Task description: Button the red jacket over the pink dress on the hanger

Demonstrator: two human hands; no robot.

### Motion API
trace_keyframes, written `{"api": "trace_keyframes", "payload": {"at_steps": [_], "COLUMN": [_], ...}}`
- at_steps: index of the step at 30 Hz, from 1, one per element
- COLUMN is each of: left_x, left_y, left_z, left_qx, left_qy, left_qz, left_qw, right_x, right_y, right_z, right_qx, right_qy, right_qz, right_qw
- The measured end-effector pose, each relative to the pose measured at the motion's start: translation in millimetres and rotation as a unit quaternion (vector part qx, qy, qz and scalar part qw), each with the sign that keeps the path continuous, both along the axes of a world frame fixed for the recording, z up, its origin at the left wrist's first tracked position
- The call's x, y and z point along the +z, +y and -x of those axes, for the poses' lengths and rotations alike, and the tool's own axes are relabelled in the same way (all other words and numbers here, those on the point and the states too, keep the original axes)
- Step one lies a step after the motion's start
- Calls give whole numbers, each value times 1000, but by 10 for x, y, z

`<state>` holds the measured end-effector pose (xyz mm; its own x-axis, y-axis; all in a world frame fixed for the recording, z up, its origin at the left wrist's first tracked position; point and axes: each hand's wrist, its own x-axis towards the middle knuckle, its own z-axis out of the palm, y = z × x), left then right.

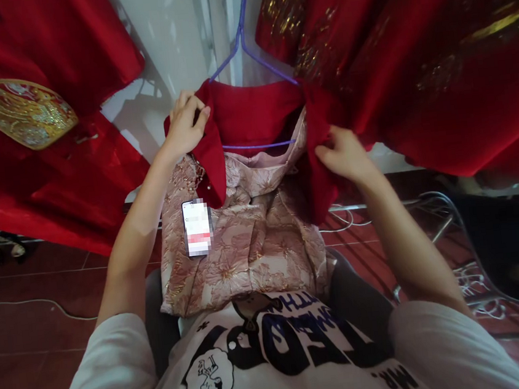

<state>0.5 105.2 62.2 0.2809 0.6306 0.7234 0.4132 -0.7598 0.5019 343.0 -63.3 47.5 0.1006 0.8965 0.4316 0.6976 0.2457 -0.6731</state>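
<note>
A red garment hangs on a thin purple hanger in front of me. With fingers curled, my left hand grips the garment's left side near the shoulder. On the opposite side, my right hand pinches its edge lower down. Pink-gold brocade fabric with a floral pattern spreads over my lap, its upper part reaching inside the red garment. Beaded trim shows below my left hand. A phone with a lit, partly blurred screen lies on the brocade.
Red and gold garments hang at left and right. A black chair with metal legs stands at right. White cables run over the red tiled floor. Shoes sit at far left.
</note>
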Motion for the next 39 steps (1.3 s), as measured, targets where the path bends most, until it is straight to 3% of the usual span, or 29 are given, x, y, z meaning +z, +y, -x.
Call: {"api": "trace_keyframes", "payload": {"at_steps": [4,8,12,18,25,27,29,33,39], "left_x": [-5,6,15,56,95,103,108,98,98], "left_y": [-19,-70,-105,-155,-190,-200,-209,-246,-370], "left_z": [25,24,10,-28,-32,-38,-41,-19,-62], "left_qx": [-20,-17,-3,1,-6,-10,-13,-7,2], "left_qy": [-11,-11,-7,-12,-3,-6,-9,-24,-91], "left_qz": [2,1,6,9,20,20,20,13,9], "left_qw": [1000,1000,1000,1000,1000,1000,1000,1000,996], "right_x": [-11,88,69,35,521,657,723,630,360], "right_y": [216,291,242,334,739,767,715,503,445], "right_z": [560,869,716,385,368,426,514,662,641], "right_qx": [114,153,144,-35,-96,-78,-15,101,87], "right_qy": [36,96,87,49,0,-17,-36,-81,-52], "right_qz": [28,27,20,-112,-49,-87,-125,-83,-70], "right_qw": [992,983,986,992,994,993,991,988,992]}}
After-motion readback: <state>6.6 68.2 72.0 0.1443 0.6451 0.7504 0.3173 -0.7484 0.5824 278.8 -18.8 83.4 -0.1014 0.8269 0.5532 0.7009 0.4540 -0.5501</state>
